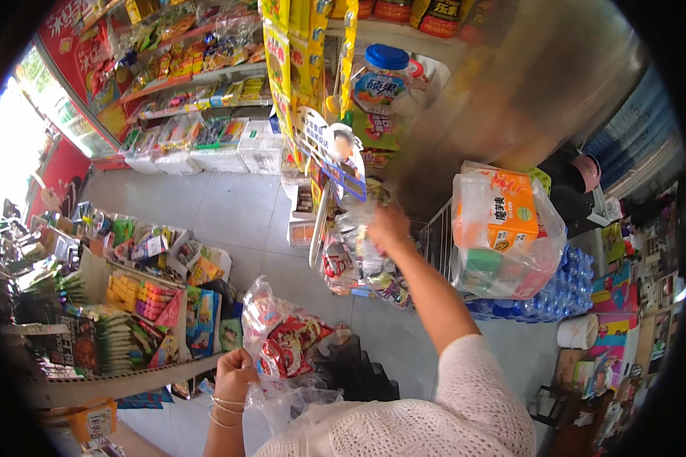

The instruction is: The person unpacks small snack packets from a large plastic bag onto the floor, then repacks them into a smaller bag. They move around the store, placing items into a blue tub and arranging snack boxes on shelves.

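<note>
My left hand point(235, 374), with bangles at the wrist, is closed on the edge of a clear plastic bag point(261, 311). Red snack packets point(286, 353) lie in that bag, and part of its loose film hangs near my body. Stretched forward, my right hand point(390, 227) is at a wire display rack point(318, 231) full of wrapped snack packets point(343, 258). Motion blur hides its fingers, so whether it grips a packet does not show.
Right of my arm, a plastic bag with an orange carton point(510, 214) sits above blue-wrapped bottles point(566, 285). Yellow packet strips point(277, 63) hang ahead, beside a blue-lidded jar point(384, 77). A stationery shelf point(126, 374) stands at left, and dark stacked objects point(357, 371) are near my body.
</note>
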### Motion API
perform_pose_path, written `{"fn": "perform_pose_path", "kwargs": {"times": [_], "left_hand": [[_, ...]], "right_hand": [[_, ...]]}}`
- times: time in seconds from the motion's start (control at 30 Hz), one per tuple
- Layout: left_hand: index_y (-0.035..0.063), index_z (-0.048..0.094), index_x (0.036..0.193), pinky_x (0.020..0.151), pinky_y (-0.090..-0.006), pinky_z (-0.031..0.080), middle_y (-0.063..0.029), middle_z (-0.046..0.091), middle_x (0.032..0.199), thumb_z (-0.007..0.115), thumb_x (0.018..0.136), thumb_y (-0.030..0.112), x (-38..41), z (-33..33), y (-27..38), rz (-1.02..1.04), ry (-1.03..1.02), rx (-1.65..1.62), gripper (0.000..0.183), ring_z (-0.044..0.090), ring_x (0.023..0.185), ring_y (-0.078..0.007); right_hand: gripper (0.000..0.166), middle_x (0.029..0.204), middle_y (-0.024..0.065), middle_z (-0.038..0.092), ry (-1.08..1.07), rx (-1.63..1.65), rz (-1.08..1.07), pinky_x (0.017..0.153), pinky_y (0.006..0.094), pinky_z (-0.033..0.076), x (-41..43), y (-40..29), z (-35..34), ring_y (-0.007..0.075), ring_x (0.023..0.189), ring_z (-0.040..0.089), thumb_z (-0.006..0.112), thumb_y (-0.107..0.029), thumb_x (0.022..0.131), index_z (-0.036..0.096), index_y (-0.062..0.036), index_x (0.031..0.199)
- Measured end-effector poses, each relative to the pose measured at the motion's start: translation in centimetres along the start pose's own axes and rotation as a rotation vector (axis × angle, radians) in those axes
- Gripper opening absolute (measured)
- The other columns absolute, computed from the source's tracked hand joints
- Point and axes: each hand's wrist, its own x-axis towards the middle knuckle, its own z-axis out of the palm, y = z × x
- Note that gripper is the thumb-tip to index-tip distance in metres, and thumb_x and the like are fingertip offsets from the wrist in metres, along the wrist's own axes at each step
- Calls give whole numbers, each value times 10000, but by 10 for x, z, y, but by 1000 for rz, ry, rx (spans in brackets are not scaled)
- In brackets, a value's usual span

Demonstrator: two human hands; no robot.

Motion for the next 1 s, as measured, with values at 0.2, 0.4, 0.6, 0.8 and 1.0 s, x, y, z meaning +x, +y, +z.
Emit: {"fn": "perform_pose_path", "kwargs": {"times": [0.2,0.4,0.6,0.8,1.0], "left_hand": [[87,375,580,439,-200,277,48,382,563,514,521,-108,7,-15,-4,8,79,-47,246,350,481,-51],[80,384,593,436,-205,293,39,397,564,510,517,-114,15,-16,10,18,93,-77,243,365,475,-60],[77,385,596,444,-206,290,31,406,568,498,520,-125,21,-21,13,33,83,-59,244,367,482,-65],[79,376,595,460,-206,285,34,399,580,500,523,-125,15,-44,9,37,114,-54,249,360,501,-62],[90,379,583,442,-202,308,40,393,565,488,499,-81,16,-52,-3,55,136,-46,220,358,479,-61]], "right_hand": [[438,1081,234,563,586,349,-70,873,439,435,-45,70,-53,405,1012,529,643,-116,737,518,52,1121],[368,1238,202,490,760,100,-207,1016,478,286,-90,57,-73,357,1192,427,582,-74,756,541,-7,1115],[271,1360,204,411,370,-587,-50,1078,575,135,-72,64,-4,340,1341,275,499,-115,805,564,-2,1043],[706,1464,250,215,-30,-440,155,1044,643,44,-55,37,-36,396,1383,90,579,-464,793,503,96,1216],[621,1445,258,243,69,-530,167,1066,594,123,-33,34,-46,403,1370,151,575,-404,808,504,26,1251]]}}
